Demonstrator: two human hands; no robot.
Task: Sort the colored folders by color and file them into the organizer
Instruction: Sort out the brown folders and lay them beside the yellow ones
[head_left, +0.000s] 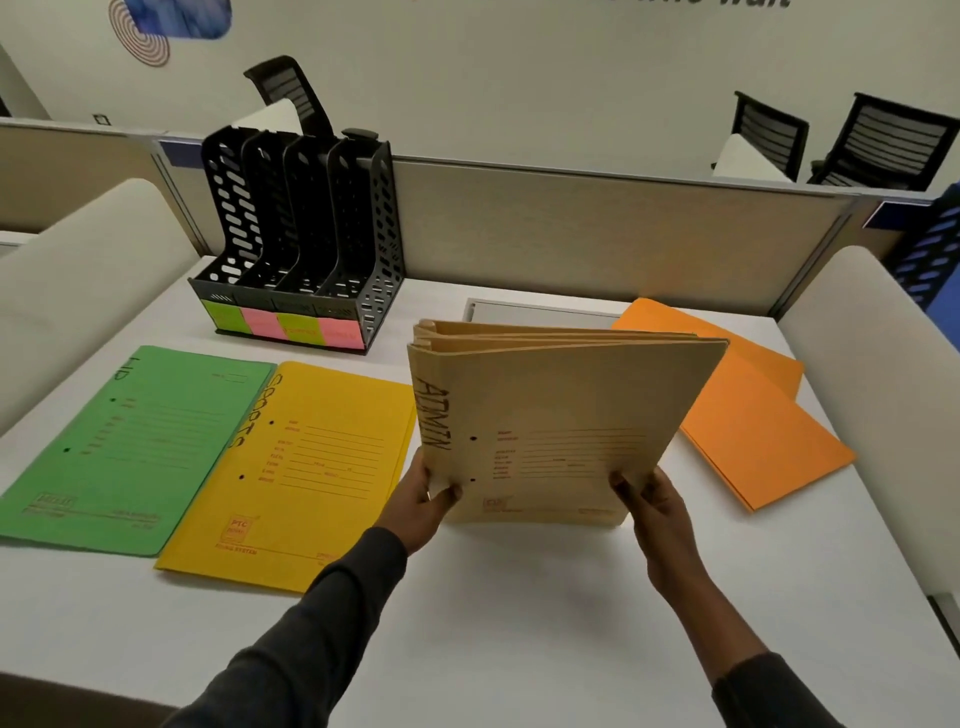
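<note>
Two dark sleeves are coming in from the bottom edge, the left sleeve (322, 623) and the right sleeve (769, 696), both stretching forward over the white table (519, 649). Up at the grip, the left hand (421, 504) is pinching the lower left corner of the tan folders (561, 415), thumb on the front cover and fingers tucked behind. The right hand (652, 499) is clamping the lower right corner the same way, fingers curling round the edge. So both hands are holding that stack, several folders thick, and it is standing nearly upright in the middle of the table with the spines to the left. "ADMIN" is running in black marker down the spine side of the front cover. Whether the bottom edge is touching the table I cannot tell.

Moving outward, a yellow folder (311, 467) is lying flat just to the left of the left hand, with "SPORTS" written along its spine. Its left edge is meeting the green folder (130, 447), which is lying flat at the far left. To the right, the orange folders (753, 415) are lying flat and overlapping, partly hiding behind the tan stack.

At the back left, the black organizer (306, 218) is standing against the partition (571, 234), showing four slots. Labels (283, 327) are running across its base: green, pink, green, pink. Beyond the partition, black chairs (883, 140) are showing.
</note>
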